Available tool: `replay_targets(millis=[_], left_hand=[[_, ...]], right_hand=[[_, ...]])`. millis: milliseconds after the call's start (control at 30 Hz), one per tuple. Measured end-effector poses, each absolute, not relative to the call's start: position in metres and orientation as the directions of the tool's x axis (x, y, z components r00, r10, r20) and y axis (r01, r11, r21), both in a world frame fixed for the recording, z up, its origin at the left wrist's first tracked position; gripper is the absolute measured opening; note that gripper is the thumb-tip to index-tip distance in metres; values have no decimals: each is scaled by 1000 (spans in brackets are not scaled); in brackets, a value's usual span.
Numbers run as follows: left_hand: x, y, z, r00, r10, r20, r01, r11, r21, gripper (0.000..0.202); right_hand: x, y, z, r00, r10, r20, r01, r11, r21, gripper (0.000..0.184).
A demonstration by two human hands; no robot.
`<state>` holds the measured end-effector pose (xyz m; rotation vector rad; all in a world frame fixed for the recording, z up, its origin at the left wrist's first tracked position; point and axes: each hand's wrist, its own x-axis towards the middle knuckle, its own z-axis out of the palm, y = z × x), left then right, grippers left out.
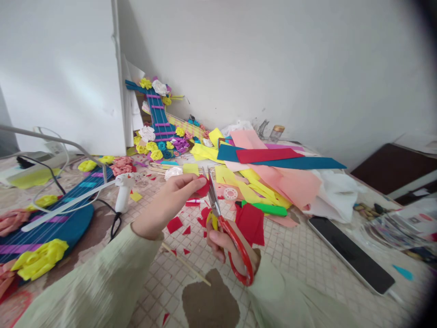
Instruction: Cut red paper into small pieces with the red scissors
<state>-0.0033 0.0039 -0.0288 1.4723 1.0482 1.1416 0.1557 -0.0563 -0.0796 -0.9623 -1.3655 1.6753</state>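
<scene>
We've got the left hand (pixel 170 202) pinched shut on the red paper piece (pixel 204 187), held up above the table (pixel 300 257) — so the scissors (pixel 228 226), clamped in our right hand (pixel 221 242), reach its edge.

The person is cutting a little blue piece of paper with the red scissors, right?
Not quite. The piece of paper pinched in the left hand is red, not blue. The rest is right: the right hand holds the red scissors, with the blades at the paper. The head view shows it.
</scene>
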Motion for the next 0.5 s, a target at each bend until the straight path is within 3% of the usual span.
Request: replay_targets(millis=[500], left_hand=[[-3,3,-23,232,958,166,114,-197,974,30]], right_hand=[[156,-56,-83,-408,908,-101,-95,-152,-984,32]])
